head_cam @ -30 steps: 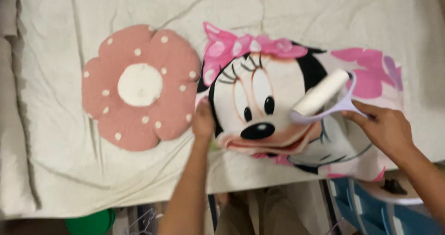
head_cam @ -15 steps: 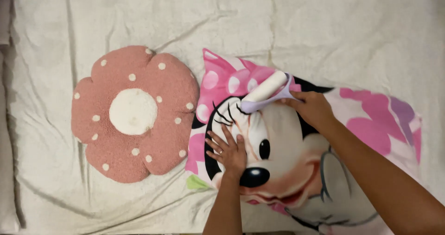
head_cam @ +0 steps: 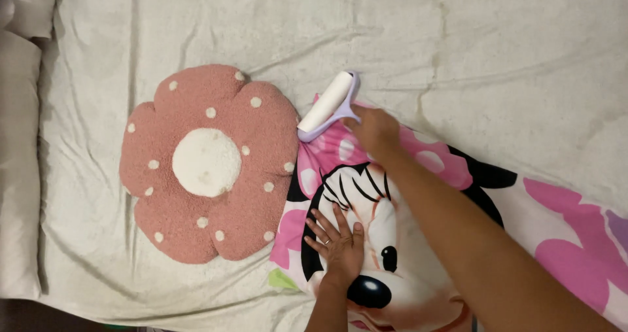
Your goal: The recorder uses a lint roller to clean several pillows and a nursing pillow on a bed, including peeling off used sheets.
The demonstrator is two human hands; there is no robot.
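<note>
My right hand (head_cam: 371,128) grips the lilac handle of a lint roller (head_cam: 329,104), whose white roll lies at the top left corner of a cartoon-mouse pillow (head_cam: 418,240) with a pink bow. My left hand (head_cam: 340,240) lies flat, fingers spread, on the pillow's printed face, pressing it onto the bed. A pink flower-shaped cushion (head_cam: 209,162) with white dots and a cream centre lies just left of the pillow, touching its edge.
A cream, wrinkled bedsheet (head_cam: 490,57) covers the bed under both cushions. A beige pillow (head_cam: 19,162) lies along the left edge. The bed's front edge runs along the bottom left.
The roller has moved up and left across the pillow, from the mouse's cheek to the bow's top corner. My left hand shifted from the pillow's left edge onto the face.
</note>
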